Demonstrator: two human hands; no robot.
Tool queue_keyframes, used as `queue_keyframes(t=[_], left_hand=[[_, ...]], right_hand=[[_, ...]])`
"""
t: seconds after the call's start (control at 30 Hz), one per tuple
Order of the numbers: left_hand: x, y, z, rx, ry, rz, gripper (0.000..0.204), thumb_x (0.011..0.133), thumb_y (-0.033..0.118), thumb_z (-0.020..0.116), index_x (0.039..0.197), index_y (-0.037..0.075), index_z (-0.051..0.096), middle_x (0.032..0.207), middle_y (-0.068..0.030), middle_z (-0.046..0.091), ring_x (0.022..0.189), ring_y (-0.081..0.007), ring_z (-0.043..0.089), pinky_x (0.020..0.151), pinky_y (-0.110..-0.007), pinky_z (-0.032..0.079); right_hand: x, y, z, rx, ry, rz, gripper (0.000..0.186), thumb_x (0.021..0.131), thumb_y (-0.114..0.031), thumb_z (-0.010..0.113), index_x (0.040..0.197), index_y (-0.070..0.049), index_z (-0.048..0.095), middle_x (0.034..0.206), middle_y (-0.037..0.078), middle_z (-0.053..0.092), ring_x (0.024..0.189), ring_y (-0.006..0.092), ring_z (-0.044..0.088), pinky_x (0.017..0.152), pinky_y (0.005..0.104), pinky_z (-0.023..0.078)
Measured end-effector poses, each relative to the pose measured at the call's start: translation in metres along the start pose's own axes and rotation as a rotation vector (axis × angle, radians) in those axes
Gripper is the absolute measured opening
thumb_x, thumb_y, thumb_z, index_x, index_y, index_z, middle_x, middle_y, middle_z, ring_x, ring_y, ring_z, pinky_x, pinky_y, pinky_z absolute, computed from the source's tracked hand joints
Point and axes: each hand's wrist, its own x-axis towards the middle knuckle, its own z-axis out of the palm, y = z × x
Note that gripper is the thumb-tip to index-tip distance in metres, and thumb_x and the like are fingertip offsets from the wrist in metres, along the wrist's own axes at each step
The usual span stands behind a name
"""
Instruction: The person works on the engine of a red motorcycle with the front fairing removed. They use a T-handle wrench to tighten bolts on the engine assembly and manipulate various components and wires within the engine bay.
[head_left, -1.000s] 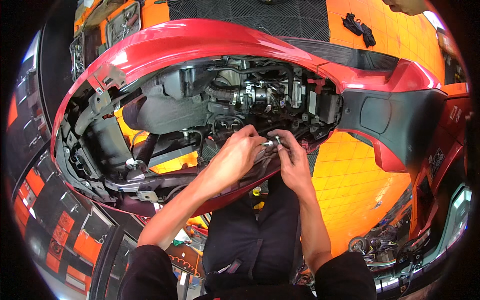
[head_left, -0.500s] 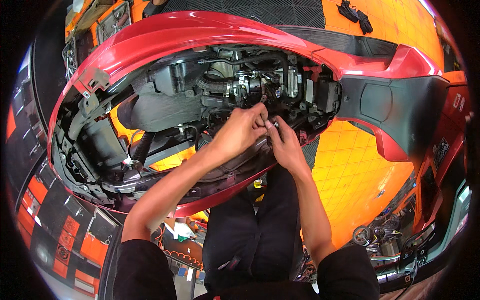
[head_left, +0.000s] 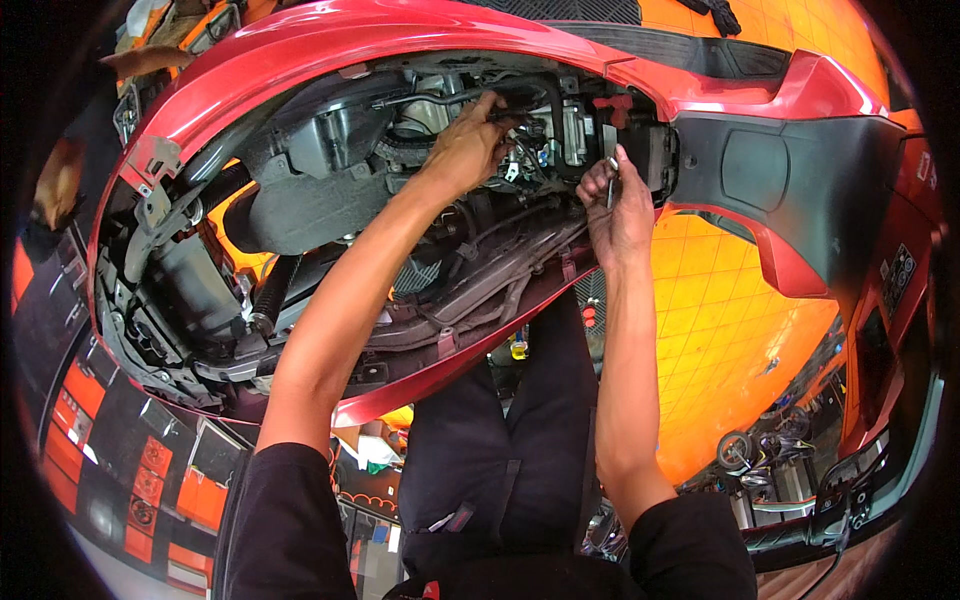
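A red scooter body lies before me with its seat area uncovered and the engine showing inside. My left hand reaches into this opening, its fingers bent in among the hoses and metal parts of the engine. Whatever those fingertips grip is hidden. To the right, above the body's near edge, my right hand is raised with curled fingers. It holds a slim silver metal piece, whose exact kind I cannot make out. The large black plastic housing sits left of my left hand.
The scooter's near rail runs between me and the engine. The dark footboard panel is on the right, over an orange tiled floor. At the far left, parts of another person show, blurred. Black gloves lie at the top.
My hands, earlier together above the near side of the engine, have parted. The left went farther into the engine; the right moved right and up with the metal piece. Another person appears at left.
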Motion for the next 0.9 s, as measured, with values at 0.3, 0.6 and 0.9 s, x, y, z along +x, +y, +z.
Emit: queue_keyframes(t=[0.3,0.6,0.9], left_hand=[[-0.052,0.023,0.04,-0.043,-0.042,0.041,0.029,0.092,0.016,0.072,0.116,0.0,0.067,0.116,-0.0185,0.063,0.099,-0.0413,0.067,0.085,-0.05,0.057],[-0.065,0.035,0.058,-0.169,-0.054,-0.159,0.019,0.093,0.013,0.069,0.108,0.001,0.069,0.112,-0.0203,0.066,0.092,-0.0446,0.069,0.078,-0.052,0.057],[-0.063,0.037,0.073,-0.365,0.057,-0.379,0.027,0.092,0.022,0.075,0.106,-0.001,0.077,0.097,-0.0238,0.073,0.083,-0.0442,0.07,0.076,-0.048,0.056]], right_hand=[[0.01,-0.006,-0.012,0.195,0.003,-0.127,0.01,0.099,-0.01,0.07,0.1,-0.001,0.069,0.096,0.01,0.071,0.096,0.0222,0.07,0.091,0.0363,0.061],[0.009,-0.003,-0.025,0.059,-0.044,-0.121,0.005,0.095,-0.008,0.076,0.094,-0.005,0.072,0.088,0.006,0.072,0.082,0.019,0.072,0.079,0.0316,0.062],[0.006,0.002,-0.017,-0.129,-0.085,-0.044,0.019,0.106,-0.023,0.066,0.108,-0.004,0.062,0.099,0.008,0.07,0.086,0.0177,0.07,0.076,0.0296,0.058]])
